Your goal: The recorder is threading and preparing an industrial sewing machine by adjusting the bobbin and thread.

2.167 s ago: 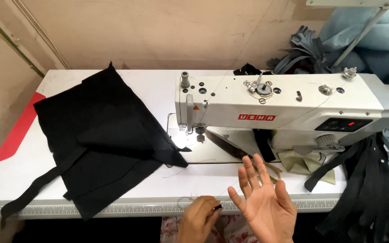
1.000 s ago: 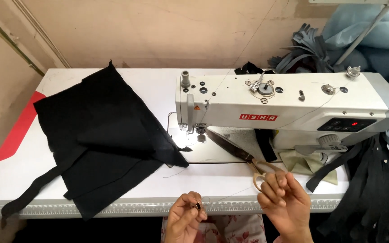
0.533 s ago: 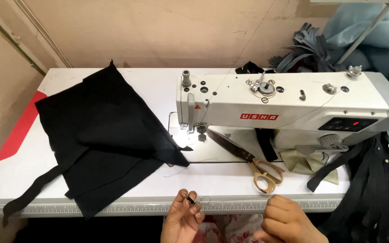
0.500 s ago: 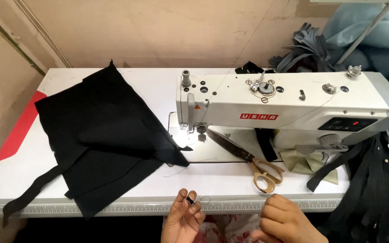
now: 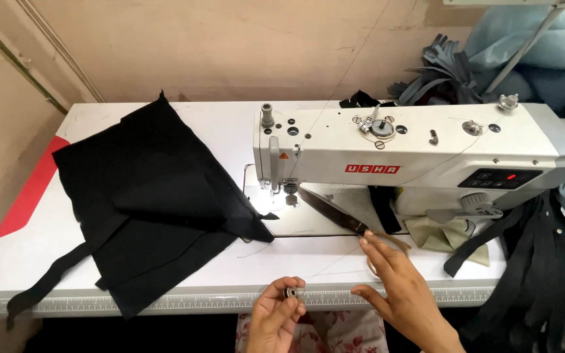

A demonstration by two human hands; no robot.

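The left hand (image 5: 276,312) is pinching a small bobbin (image 5: 290,292) between its fingers; the right hand (image 5: 397,287), fingers spread wide, is resting over the scissors (image 5: 335,210).

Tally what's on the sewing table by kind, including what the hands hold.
Sewing machine: 1
Black fabric piece: 1
Scissors, under the right hand: 1
Small dark bobbin, pinched in the left hand: 1
Beige cloth scrap: 1
Total: 5

One head-worn camera looks steeply down, close over the sewing machine (image 5: 420,163) and table (image 5: 99,117).
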